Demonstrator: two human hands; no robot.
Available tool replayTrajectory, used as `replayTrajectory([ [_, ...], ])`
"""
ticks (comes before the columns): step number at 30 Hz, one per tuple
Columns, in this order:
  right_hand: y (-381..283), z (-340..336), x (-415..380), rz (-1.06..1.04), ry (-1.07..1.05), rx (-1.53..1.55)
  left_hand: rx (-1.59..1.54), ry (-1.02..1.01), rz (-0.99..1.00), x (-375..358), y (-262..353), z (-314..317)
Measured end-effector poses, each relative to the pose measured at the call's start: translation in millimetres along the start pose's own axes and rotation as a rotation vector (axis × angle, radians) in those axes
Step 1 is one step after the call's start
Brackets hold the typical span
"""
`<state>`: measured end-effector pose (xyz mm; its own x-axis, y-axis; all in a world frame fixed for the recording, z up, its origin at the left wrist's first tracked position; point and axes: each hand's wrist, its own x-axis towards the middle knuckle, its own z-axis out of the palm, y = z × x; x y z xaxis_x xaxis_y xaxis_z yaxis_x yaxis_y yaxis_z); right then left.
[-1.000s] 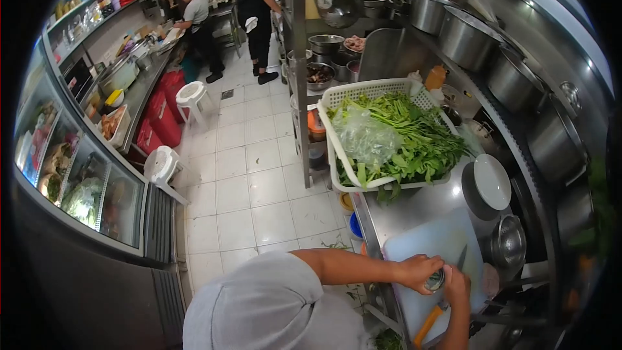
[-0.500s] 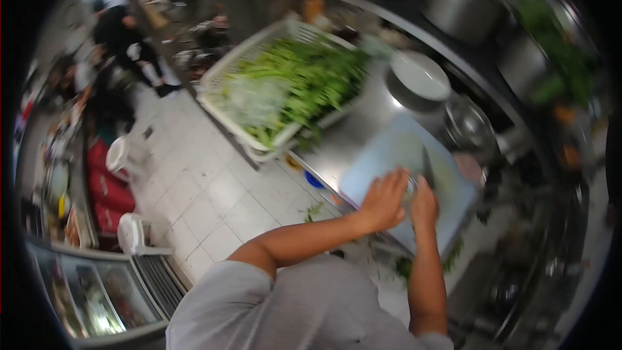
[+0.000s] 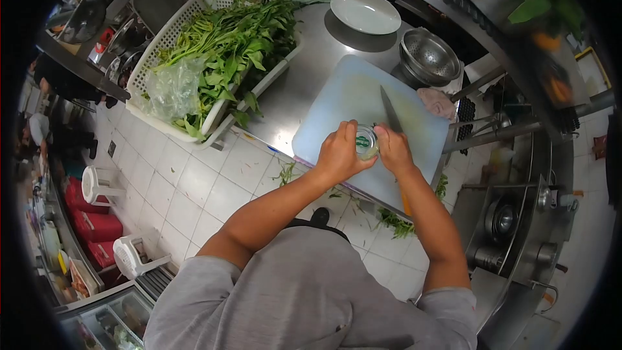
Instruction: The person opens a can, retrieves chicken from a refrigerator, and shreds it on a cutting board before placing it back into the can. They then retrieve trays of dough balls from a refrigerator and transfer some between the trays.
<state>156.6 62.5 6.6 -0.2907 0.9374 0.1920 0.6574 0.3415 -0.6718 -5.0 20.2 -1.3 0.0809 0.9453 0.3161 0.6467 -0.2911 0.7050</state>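
In the head view, the left hand point(image 3: 339, 150) is wrapped round the left side of a small round container point(image 3: 365, 141), and here's the right hand point(image 3: 394, 149) closing in on the other side, so the grip is clamped on it from both sides. The container sits between the two hands, above the cutting board point(image 3: 337, 104), a green mark showing on its round face; whether its base touches the board, I cannot tell. Just beyond the right hand, the knife point(image 3: 390, 109) lies on the board, blade pointing away from the person, its orange handle peeking out beside the right forearm. The board rests on the metal table point(image 3: 278, 123). Over to the left, a white basket point(image 3: 157, 42) is heaped with leafy greens point(image 3: 249, 48), a clear plastic bag point(image 3: 175, 89) lying on top at the near side. Past the board there's a white plate point(image 3: 365, 13), and to its right a metal colander point(image 3: 431, 56), with a pinkish cloth point(image 3: 437, 102) just beside the board's right edge. Down on the tiled floor point(image 3: 227, 185), leafy scraps are scattered, and two white stools point(image 3: 100, 185) stand off to the left.
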Motion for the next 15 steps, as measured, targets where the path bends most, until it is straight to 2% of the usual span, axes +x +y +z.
replayTrajectory([
  [1,-10,-9,8,-0.001,0.0,0.0,0.005,-0.003,0.02,1,-1,-1],
  [3,-26,-31,23,-0.047,-0.32,-0.28,0.005,-0.008,0.037,4,-5,-1],
  [7,-10,-25,31,-0.11,-0.306,-0.184,-0.022,-0.113,0.101,11,-11,-7],
  [9,4,-11,20,-0.06,-0.195,0.109,-0.037,-0.14,0.094,14,-10,-8],
  [10,6,-14,26,-0.057,-0.195,0.11,-0.037,-0.116,0.135,17,-11,-8],
  [11,8,-19,30,-0.139,-0.29,0.006,-0.039,-0.111,0.171,12,-11,-9],
  [13,-35,-48,44,-0.262,-0.47,-0.293,-0.061,-0.206,0.149,16,-10,-14],
  [14,-26,-46,45,-0.262,-0.471,-0.295,-0.086,-0.288,0.115,18,-10,-15],
  [15,-11,-39,41,-0.205,-0.438,-0.16,-0.089,-0.226,0.207,19,-15,-12],
])
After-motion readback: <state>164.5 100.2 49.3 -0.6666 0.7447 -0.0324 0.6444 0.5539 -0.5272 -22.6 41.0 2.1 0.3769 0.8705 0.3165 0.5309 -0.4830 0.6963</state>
